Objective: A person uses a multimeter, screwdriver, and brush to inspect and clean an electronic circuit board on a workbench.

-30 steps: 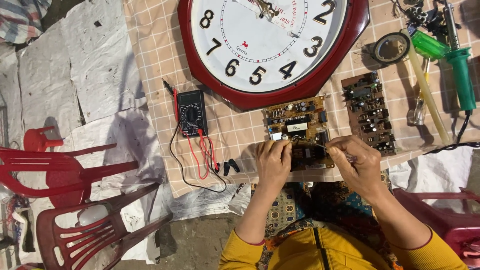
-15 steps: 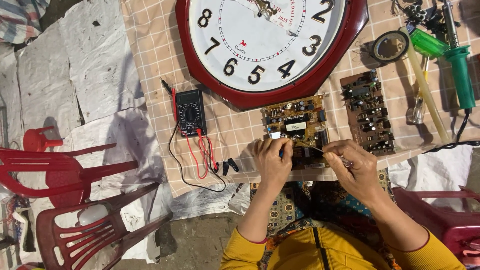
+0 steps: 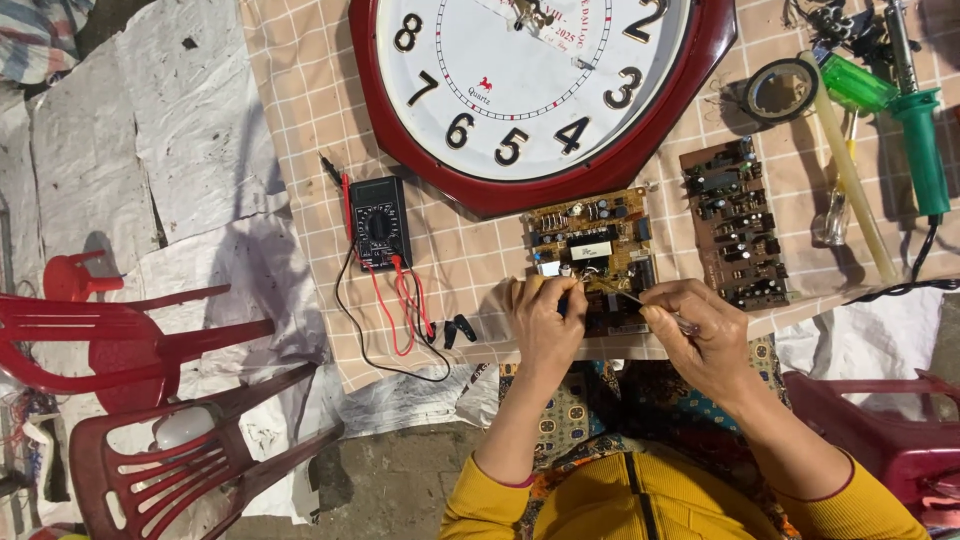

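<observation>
1. Your yellow sleeves come up from the bottom edge, above a patterned cloth on your lap.
2. Your left hand [image 3: 545,325] rests curled on the near edge of a yellow circuit board [image 3: 590,245], fingers closed on a small dark part or tool; what it is cannot be told.
3. Your right hand [image 3: 705,330] sits just right of it, fingertips pinched shut on a thin metal probe [image 3: 640,302] whose tip reaches left onto the board.
4. The board lies at the near edge of the checked tablecloth [image 3: 300,110], just below a red-rimmed wall clock [image 3: 530,90].
5. A second, brown circuit board [image 3: 735,225] lies just to its right.
6. To the left sits a black multimeter [image 3: 380,222] with red and black leads trailing towards you.
7. Far right: a roll of tape [image 3: 780,92] and a green-handled soldering iron [image 3: 920,145].
8. Red plastic chairs [image 3: 130,400] stand off the table at lower left.
</observation>
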